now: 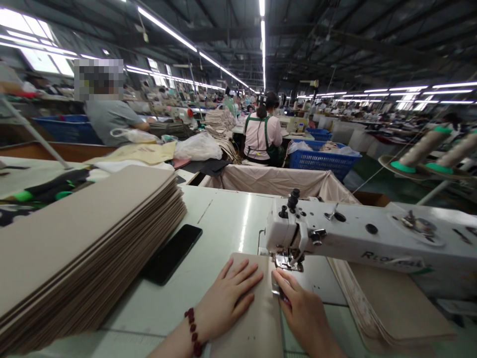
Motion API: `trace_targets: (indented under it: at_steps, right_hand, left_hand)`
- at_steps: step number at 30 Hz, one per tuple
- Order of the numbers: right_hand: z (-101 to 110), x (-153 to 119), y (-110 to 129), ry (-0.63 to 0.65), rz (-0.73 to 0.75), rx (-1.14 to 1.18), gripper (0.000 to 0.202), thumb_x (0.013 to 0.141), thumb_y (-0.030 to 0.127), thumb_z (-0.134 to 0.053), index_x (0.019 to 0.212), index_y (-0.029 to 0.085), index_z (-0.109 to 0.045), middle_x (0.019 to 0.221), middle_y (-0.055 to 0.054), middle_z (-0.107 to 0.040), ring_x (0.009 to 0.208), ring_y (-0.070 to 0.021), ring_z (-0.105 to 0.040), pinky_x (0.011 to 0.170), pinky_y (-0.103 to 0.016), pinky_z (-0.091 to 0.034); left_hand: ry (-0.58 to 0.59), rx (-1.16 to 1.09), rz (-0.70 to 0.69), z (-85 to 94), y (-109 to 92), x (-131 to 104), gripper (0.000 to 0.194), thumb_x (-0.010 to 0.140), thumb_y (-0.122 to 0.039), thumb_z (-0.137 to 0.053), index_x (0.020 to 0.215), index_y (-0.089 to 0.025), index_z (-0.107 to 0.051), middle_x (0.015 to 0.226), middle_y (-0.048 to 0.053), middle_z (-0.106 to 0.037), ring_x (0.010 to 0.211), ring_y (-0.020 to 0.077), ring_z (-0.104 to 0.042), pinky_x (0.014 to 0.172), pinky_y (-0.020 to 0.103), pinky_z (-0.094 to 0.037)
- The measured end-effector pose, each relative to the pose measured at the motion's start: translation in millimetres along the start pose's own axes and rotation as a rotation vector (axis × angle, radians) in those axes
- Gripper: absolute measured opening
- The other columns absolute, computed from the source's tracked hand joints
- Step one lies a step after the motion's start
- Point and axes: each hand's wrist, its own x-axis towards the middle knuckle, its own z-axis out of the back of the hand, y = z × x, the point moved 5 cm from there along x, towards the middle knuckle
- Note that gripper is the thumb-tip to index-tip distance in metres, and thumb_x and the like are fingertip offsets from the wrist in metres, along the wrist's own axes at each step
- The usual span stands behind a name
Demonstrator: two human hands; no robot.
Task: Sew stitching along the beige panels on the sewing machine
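Observation:
My left hand (233,293) lies flat, fingers spread, on a beige fabric panel (257,325) at the bottom centre. A dark red bead bracelet (192,330) circles that wrist. My right hand (300,303) is at the panel's right edge, fingers closed around a small metal tool (276,287), partly hidden by the fingers. Just beyond the fingertips is the presser foot (288,262) of a white sewing machine (335,233). The panel's far edge reaches close to the foot.
A tall stack of beige panels (85,214) stands at left, with a black phone (173,254) beside it. More panels (398,298) lie right, under the machine arm. Beyond the table are a cloth-lined bin (276,178), a blue basket (322,160) and two people.

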Motion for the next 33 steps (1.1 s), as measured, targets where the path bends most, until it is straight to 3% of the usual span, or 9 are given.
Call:
trace_targets:
  at_steps: [5, 16, 33]
  right_hand:
    - [0.4, 0.1, 0.6, 0.006, 0.004, 0.001, 0.07, 0.078, 0.002, -0.044, 0.14, 0.034, -0.042, 0.144, 0.003, -0.047, 0.102, -0.0192, -0.065, 0.088, -0.034, -0.053]
    - [1.9, -1.0, 0.8, -0.012, 0.022, 0.012, 0.069, 0.079, 0.002, -0.042, 0.141, 0.032, -0.041, 0.144, 0.002, -0.047, 0.107, -0.019, -0.062, 0.092, -0.035, -0.052]
    - [-2.1, -3.7, -2.1, -0.02, 0.029, 0.036, 0.068, 0.08, 0.002, -0.041, 0.139, 0.035, -0.041, 0.144, 0.003, -0.047, 0.112, -0.0181, -0.06, 0.091, -0.034, -0.052]
  left_hand:
    - [-0.041, -0.013, 0.025, 0.8, 2.7, -0.2, 0.05, 0.102, -0.036, -0.039, 0.149, -0.039, -0.023, 0.151, -0.003, -0.036, 0.141, 0.0242, -0.028, 0.117, 0.05, -0.014]
    - [0.012, -0.058, 0.014, 5.3, 0.5, -4.0, 0.047, 0.099, -0.041, -0.045, 0.144, -0.043, -0.034, 0.154, -0.004, -0.031, 0.142, 0.03, -0.023, 0.114, 0.061, -0.009]
    - [-0.029, -0.047, -0.011, 6.8, -0.8, -4.2, 0.046, 0.098, -0.04, -0.048, 0.143, -0.044, -0.037, 0.153, -0.003, -0.032, 0.142, 0.0309, -0.024, 0.114, 0.06, -0.01]
